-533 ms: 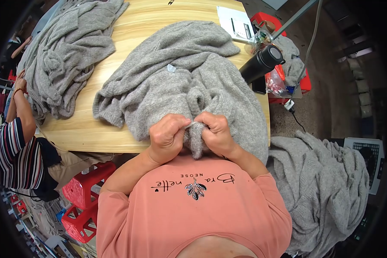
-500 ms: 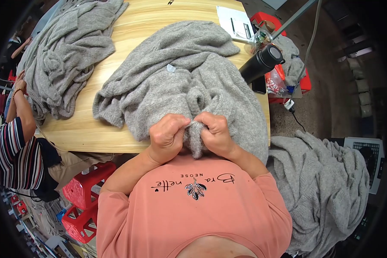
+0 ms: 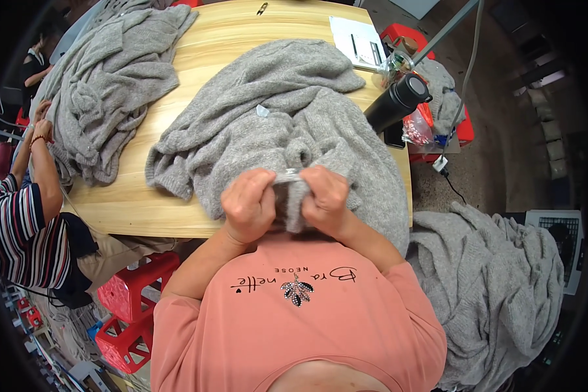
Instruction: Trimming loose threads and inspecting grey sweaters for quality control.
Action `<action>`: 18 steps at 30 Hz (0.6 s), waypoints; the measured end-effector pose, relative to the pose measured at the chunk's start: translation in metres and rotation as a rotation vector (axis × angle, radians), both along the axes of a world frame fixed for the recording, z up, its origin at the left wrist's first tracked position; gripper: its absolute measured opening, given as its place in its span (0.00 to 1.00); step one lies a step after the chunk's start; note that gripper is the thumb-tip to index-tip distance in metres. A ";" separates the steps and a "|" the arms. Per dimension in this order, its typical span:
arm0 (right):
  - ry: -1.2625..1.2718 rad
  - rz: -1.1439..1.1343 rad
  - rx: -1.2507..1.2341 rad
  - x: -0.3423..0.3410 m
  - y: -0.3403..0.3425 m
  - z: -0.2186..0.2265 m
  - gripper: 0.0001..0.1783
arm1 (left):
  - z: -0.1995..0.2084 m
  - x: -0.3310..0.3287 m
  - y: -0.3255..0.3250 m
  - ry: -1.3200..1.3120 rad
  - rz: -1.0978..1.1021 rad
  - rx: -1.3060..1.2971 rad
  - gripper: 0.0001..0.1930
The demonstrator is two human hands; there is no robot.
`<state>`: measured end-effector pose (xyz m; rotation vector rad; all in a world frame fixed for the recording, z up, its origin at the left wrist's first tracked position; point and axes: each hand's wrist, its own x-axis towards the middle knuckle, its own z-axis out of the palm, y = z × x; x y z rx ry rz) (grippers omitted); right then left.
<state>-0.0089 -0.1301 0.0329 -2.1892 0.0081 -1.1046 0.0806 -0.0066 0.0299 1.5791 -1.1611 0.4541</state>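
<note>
A grey knitted garment [image 3: 242, 137] lies bunched over the near edge of the wooden table, in front of my chest. My left hand [image 3: 248, 204] is closed on a piece of its edge. Closed likewise, my right hand [image 3: 325, 201] pinches the same edge a short way to the right. Between the two fists a short strip of knit is stretched taut. Below that strip a fold of the garment hangs down by my right fingers. A small pale tag [image 3: 262, 111] sits on the cloth beyond my hands. My fingertips are partly hidden by the curled fingers.
On the wooden table [image 3: 117, 212] stand a black bottle [image 3: 397, 101] and papers [image 3: 357, 42], with small scissors [image 3: 262, 8] at the far edge. Grey knitwear is piled at left [image 3: 104, 85] and lower right [image 3: 490, 294]. A co-worker [image 3: 26, 215] handles the left pile. Red stools [image 3: 134, 287] stand below.
My hands have moved slightly apart, and the edge between them is now drawn into a taut strip. My view has shifted a little.
</note>
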 end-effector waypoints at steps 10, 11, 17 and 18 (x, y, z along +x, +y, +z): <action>0.083 -0.230 0.199 -0.041 -0.026 -0.005 0.17 | -0.017 0.014 0.000 0.339 0.057 0.308 0.05; 0.085 -0.229 0.200 -0.043 -0.027 -0.007 0.17 | -0.017 0.012 -0.001 0.340 0.058 0.309 0.05; 0.118 -0.291 0.276 -0.050 -0.030 -0.015 0.19 | -0.013 0.012 -0.001 0.570 -0.178 0.352 0.05; 0.143 -0.286 0.300 -0.052 -0.032 -0.017 0.19 | -0.004 0.011 -0.001 0.902 -0.298 0.284 0.03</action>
